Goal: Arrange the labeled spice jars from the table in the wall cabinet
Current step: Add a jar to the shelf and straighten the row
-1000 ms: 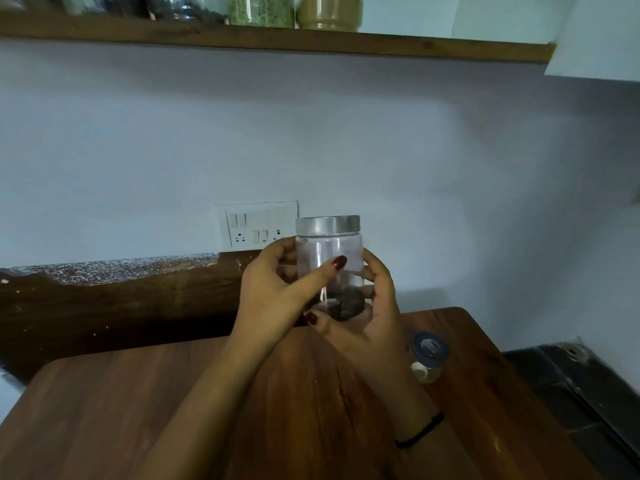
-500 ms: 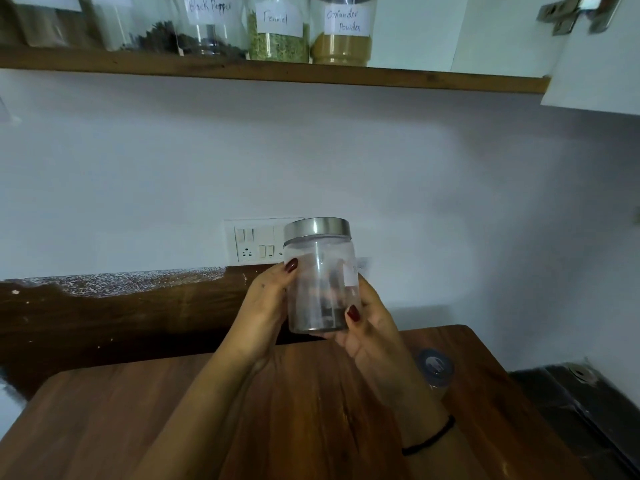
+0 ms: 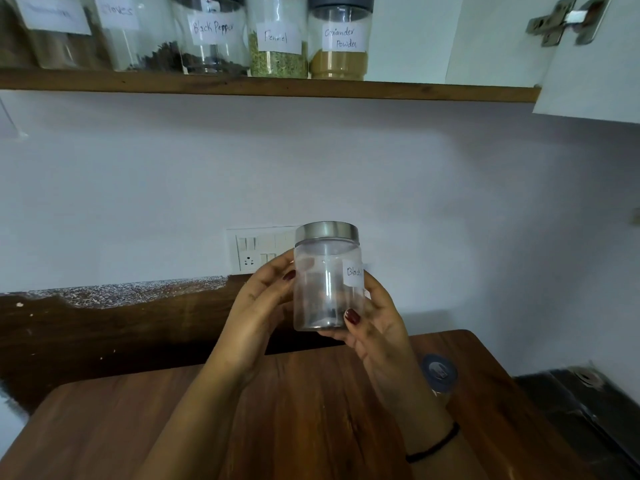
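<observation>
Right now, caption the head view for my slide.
Left hand and right hand hold a steel-lidded jar above the wooden table.

One clear jar [image 3: 322,292], steel-lidded, part-labelled "Black", little dark matter at its base, was upright above the worktop [image 3: 104,438]; Black Pepper jar [image 3: 211,32], Fennel jar [image 3: 277,39] and Coriander Powder jar [image 3: 339,39] stood side by side on the cabinet shelf [image 3: 415,91].

Left grip [image 3: 265,306] and right grip [image 3: 379,329] raised forward, both curled.

Wht switch panel [image 3: 257,249] on wall [image 3: 450,202] just behind grip, slightly L; dark counter [image 3: 568,410] well off to grip's lower R.
</observation>
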A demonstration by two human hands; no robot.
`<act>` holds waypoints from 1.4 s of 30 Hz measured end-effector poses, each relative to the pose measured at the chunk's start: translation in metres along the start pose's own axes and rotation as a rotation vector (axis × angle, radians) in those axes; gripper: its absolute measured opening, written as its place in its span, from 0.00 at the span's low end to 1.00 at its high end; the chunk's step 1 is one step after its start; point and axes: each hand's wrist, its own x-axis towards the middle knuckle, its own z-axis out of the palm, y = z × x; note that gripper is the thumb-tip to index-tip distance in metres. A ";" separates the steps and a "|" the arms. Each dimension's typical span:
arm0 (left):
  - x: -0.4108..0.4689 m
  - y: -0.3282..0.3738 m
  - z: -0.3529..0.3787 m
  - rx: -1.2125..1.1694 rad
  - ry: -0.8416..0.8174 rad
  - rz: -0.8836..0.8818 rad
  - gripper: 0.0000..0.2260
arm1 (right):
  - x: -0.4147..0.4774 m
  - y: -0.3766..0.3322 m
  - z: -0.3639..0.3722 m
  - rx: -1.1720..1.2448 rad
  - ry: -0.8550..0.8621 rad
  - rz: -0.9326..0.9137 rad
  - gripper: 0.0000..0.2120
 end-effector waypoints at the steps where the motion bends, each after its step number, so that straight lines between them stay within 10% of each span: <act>1: -0.001 0.000 -0.001 0.023 0.033 0.022 0.20 | 0.000 0.000 0.000 -0.003 0.021 -0.006 0.48; 19: -0.005 0.017 0.025 0.274 -0.038 0.147 0.38 | -0.004 -0.013 0.000 -0.286 0.165 -0.243 0.40; 42: 0.075 0.084 0.071 0.235 -0.037 0.386 0.29 | 0.067 -0.121 -0.024 -0.409 0.091 -0.532 0.35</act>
